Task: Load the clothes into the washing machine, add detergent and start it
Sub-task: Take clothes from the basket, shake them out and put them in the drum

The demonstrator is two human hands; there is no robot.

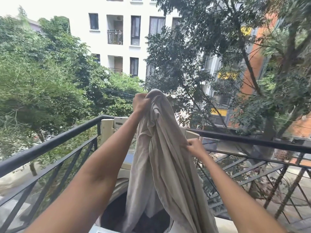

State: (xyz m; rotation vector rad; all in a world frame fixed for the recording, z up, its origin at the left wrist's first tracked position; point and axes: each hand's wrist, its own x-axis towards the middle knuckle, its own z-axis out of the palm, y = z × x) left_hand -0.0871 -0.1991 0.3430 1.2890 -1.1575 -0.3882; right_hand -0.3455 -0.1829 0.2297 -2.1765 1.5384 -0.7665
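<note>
A large beige cloth (161, 157) hangs lengthwise in front of me. My left hand (140, 102) grips its bunched top, raised high. My right hand (195, 146) pinches the cloth's right edge lower down. The cloth's lower end drapes into the dark round opening of a top-loading washing machine (117, 187) at the bottom centre, where dark fabric lies inside the drum (144, 222). The machine's raised cream lid (107, 126) stands behind the cloth.
A black metal balcony railing (50, 145) runs left of the machine and continues on the right (252, 142). Beyond it are trees, a white apartment block and an orange building. No detergent container is in view.
</note>
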